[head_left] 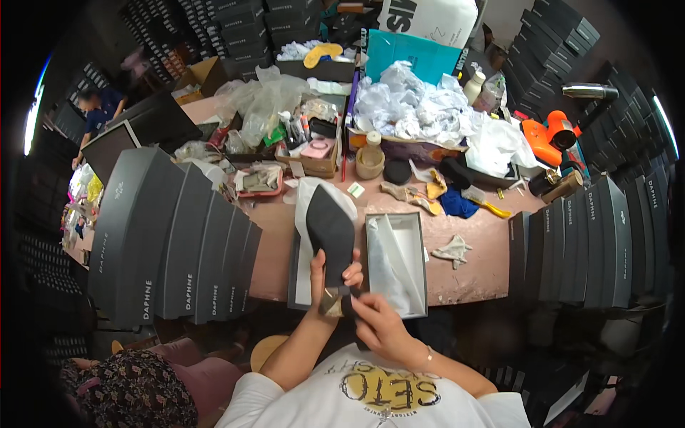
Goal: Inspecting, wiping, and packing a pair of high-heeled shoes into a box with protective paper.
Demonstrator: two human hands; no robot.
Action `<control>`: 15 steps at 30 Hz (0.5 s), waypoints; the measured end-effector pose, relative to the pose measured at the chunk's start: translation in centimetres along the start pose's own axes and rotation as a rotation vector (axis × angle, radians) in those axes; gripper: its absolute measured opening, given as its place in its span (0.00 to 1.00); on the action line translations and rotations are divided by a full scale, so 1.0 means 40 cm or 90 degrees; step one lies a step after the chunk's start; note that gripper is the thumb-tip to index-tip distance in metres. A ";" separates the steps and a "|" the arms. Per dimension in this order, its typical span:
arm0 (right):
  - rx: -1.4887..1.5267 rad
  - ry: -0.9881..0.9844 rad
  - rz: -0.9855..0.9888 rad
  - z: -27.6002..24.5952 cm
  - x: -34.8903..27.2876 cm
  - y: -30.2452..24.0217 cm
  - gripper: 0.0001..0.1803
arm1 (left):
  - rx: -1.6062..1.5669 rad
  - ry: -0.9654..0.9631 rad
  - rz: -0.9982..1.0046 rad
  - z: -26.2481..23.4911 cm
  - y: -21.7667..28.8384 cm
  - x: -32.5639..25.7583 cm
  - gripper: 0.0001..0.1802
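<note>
A black pointed high-heeled shoe [332, 225] is held sole up, its toe pointing away from me. My left hand [319, 278] wraps round the narrow part of the shoe, thumb on one side and fingers on the other. The block heel [332, 302], with a shiny gold-toned face, points toward me. At the heel end, my right hand [385, 327] has its fingers pinched together against a dark part; what they grip is too small to tell. Beneath the shoe lies an open box part with white paper [303, 242]. Right of it, an open grey box [425, 274] contains white tissue and a wrapped item.
Dark shoe boxes stand in rows at left [182, 235] and right [571, 242]. Behind are a carton of crumpled paper [407, 103], a glue jar [369, 158], a yellow-handled brush [492, 207], a rag [452, 251] and an orange heat gun [546, 139]. A person [143, 385] is close on the left.
</note>
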State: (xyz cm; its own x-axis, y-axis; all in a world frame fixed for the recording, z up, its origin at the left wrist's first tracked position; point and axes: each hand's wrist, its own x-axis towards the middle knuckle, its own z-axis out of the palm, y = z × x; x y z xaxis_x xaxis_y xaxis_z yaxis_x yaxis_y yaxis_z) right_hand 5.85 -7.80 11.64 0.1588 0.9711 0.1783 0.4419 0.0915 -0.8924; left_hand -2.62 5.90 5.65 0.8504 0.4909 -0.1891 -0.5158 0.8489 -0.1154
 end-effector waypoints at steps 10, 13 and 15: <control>-0.133 0.176 -0.028 -0.190 0.041 0.083 0.23 | 0.286 -0.050 -0.086 -0.036 0.012 -0.009 0.45; -0.213 0.064 -0.221 -0.172 0.136 0.103 0.21 | 0.371 0.028 -0.194 -0.049 -0.058 -0.051 0.41; -0.262 0.097 -0.057 -0.204 0.218 0.222 0.14 | 0.296 -0.027 -0.383 -0.116 -0.053 -0.077 0.39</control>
State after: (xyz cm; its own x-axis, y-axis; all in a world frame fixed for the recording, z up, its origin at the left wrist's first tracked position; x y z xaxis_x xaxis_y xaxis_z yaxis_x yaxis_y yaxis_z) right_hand 18.35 -0.34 8.67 0.2191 0.9167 0.3341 0.7699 0.0480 -0.6364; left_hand -4.64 1.68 1.96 0.9793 -0.0828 -0.1846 0.1262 0.9631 0.2378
